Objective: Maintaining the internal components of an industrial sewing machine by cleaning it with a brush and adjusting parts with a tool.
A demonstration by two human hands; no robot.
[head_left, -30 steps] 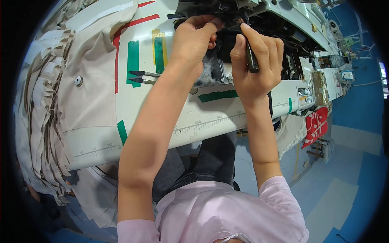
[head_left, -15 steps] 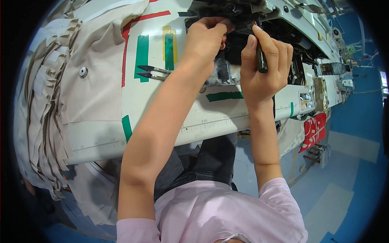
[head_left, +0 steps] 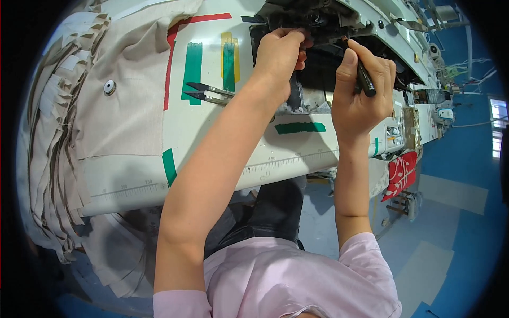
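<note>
My right hand [head_left: 366, 85] is closed round a dark-handled screwdriver [head_left: 366, 79], held at a slant with its upper end toward the dark workings of a tipped-back sewing machine [head_left: 366, 26]. Its tip is lost in shadow. My left hand [head_left: 283, 53] is pinched at the machine's underside, left of the screwdriver; what lies between its fingertips is hidden. Thread snips [head_left: 212, 95] lie on the white table beside my left forearm. A small round metal bobbin [head_left: 109, 87] rests on beige cloth [head_left: 127, 116] at the left.
Stacked beige cloth pieces [head_left: 58, 143] hang over the table's left end. Green tape [head_left: 300, 127] and a printed ruler scale [head_left: 281, 163] mark the white tabletop [head_left: 212, 138]. A small parts tray [head_left: 393, 133] and a red patterned cloth [head_left: 401, 172] are at the right.
The whole view has shifted slightly. The screwdriver in my right hand now leans more, its handle end swung to the right. My left hand keeps its pinch at the machine.
</note>
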